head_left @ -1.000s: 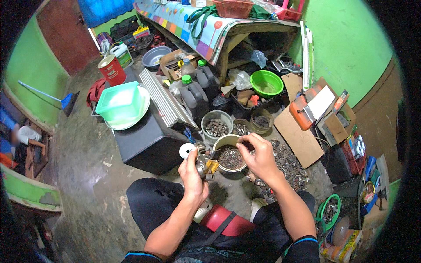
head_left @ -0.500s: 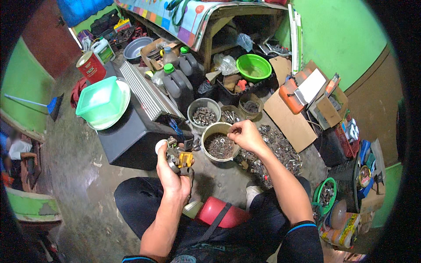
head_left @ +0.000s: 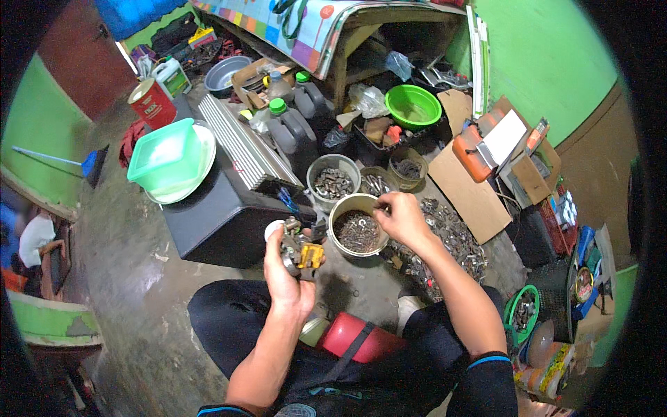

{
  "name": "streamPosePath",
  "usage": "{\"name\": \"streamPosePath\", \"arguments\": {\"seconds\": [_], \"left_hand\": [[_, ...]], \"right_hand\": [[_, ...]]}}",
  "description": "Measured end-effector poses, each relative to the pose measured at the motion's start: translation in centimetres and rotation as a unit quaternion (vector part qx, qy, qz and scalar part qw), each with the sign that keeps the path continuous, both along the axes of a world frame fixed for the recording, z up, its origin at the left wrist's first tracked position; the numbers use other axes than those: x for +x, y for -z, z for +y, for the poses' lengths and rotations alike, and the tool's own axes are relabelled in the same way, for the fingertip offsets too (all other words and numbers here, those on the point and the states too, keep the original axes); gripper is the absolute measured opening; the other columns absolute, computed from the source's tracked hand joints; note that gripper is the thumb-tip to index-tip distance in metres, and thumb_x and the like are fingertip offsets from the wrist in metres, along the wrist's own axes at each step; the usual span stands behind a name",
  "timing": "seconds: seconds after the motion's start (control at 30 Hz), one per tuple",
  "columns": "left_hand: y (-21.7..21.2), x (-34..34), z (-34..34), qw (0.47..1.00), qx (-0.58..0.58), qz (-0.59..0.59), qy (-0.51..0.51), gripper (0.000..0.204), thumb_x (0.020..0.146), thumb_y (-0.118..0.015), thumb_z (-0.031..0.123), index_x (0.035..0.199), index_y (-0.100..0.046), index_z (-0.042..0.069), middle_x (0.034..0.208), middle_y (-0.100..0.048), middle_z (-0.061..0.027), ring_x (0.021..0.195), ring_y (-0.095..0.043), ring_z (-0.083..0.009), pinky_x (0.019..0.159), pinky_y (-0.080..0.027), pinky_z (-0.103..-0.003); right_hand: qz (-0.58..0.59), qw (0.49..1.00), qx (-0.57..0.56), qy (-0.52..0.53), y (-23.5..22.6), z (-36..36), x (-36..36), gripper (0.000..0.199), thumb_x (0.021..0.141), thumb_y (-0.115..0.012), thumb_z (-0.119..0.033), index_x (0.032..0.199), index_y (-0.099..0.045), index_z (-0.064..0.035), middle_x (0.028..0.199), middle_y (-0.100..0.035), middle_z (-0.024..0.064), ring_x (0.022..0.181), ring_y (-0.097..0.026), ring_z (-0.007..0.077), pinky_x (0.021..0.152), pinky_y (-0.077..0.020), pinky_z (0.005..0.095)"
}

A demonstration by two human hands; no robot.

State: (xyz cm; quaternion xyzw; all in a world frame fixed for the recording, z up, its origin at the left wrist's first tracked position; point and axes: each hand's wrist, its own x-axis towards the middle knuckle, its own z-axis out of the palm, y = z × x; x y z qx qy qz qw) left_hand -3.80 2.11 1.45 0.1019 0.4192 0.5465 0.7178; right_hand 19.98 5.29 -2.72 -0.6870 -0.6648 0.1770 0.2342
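Observation:
My left hand (head_left: 286,274) is closed around a handful of metal hardware pieces (head_left: 295,247). A yellow block-like part (head_left: 311,256) sits among them, and a round white piece shows by the thumb. To the right, my right hand (head_left: 403,219) is pinched at the right rim of a pale bucket (head_left: 333,240). Whatever its fingertips hold is too small or hidden to make out. Small fasteners, washers among them, lie in that bucket (head_left: 356,235). Just beyond it stand a bucket of bolts (head_left: 333,183), a smaller container of screws (head_left: 376,184) and another of dark pieces (head_left: 408,168).
Mixed metal hardware (head_left: 448,243) is heaped right of the bucket, beside flattened cardboard (head_left: 469,193). A black box (head_left: 222,233) carrying a green plastic tub (head_left: 163,156) stands left. Dark jerrycans (head_left: 292,139) are behind. A red rounded object (head_left: 361,338) lies between my legs.
The whole view has shifted slightly, moving the scene rightward. My right hand's fingers are curled a little more at the bucket rim. The left hand keeps its handful.

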Motion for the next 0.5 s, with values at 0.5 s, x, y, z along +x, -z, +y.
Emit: {"name": "streamPosePath", "arguments": {"seconds": [0.5], "left_hand": [[-0.9, 2.1, -1.1, 0.996, 0.069, 0.031, 0.051, 0.024, 0.099, -0.051, 0.024, 0.099, -0.062, 0.002, 0.088, -0.067, -0.0064, 0.074, -0.063, -0.012, 0.066, -0.051, -0.026]], "right_hand": [[0.014, 0.925, 0.246, -0.288, -9.2, -7.8, -5.3, 0.042, 0.064, -0.068, -0.002, 0.106, -0.068, -0.0096, 0.105, -0.061, 0.0102, 0.09, -0.061, 0.0286, 0.073, -0.0519, 0.0375]]}}
